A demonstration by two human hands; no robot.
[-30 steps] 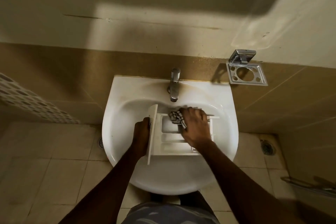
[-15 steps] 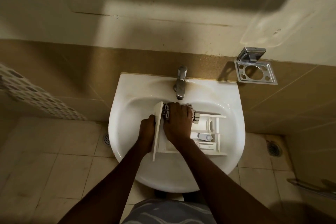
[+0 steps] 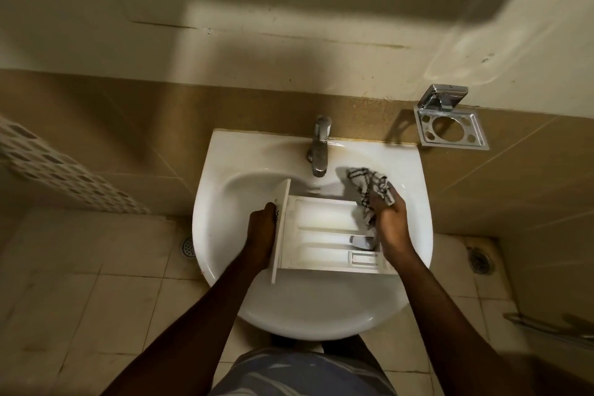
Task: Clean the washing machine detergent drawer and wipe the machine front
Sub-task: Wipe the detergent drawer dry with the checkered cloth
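Note:
The white detergent drawer [image 3: 321,235] lies across the basin of a white sink [image 3: 225,190], its front panel on the left and its compartments facing up. My left hand [image 3: 262,228] grips that front panel from the left side. My right hand [image 3: 390,222] is at the drawer's right end, closed around a white cloth with dark checks [image 3: 369,186]. Part of the cloth sticks up past my fingers toward the tap; part hangs into the drawer's right compartment. A small grey insert [image 3: 363,241] shows in the middle compartment.
A chrome tap [image 3: 319,148] stands at the back of the sink. An empty chrome holder [image 3: 450,128] is fixed to the wall at right. Floor drains [image 3: 188,246] [image 3: 479,260] sit on the tiled floor on both sides. A metal bar [image 3: 546,328] crosses the lower right.
My right hand has swept the cloth from the drawer's left end to its right end, uncovering the left compartments. My left hand keeps its hold on the front panel.

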